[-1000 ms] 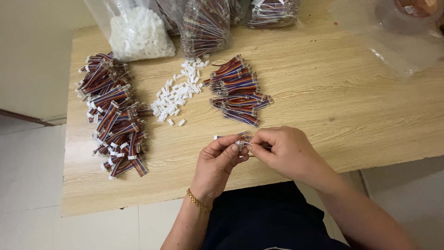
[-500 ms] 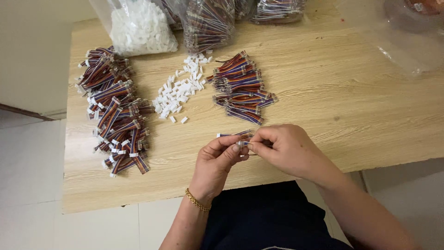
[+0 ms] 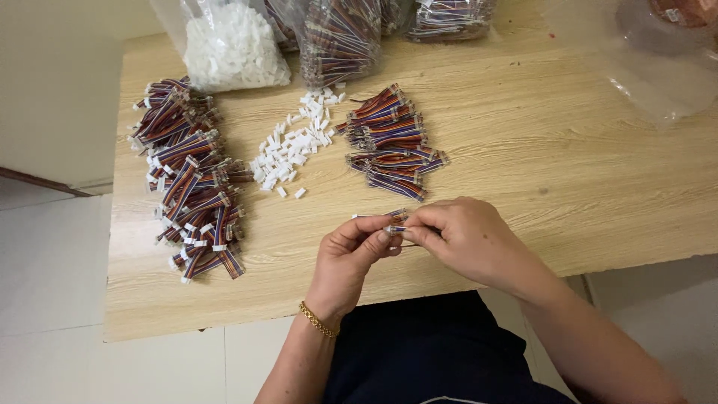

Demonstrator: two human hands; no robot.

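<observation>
My left hand (image 3: 350, 258) and my right hand (image 3: 464, 238) meet over the front edge of the wooden table (image 3: 538, 150). Between their fingertips they pinch a short multicoloured ribbon cable (image 3: 389, 219); whether a white connector sits on its end is hidden by the fingers. A gold bracelet circles my left wrist. Just beyond the hands lies a pile of bare-ended ribbon cables (image 3: 390, 142). To its left is a scatter of small white plastic connectors (image 3: 293, 146). Further left is a long heap of cables with white connectors fitted (image 3: 191, 179).
Clear plastic bags stand along the back edge: one of white connectors (image 3: 232, 45), two of ribbon cables (image 3: 340, 37). An empty-looking clear bag (image 3: 651, 60) lies at the back right. Pale floor tiles show to the left of the table.
Both hands stay together on the same cable with only small finger movements. The camera has shifted slightly.
</observation>
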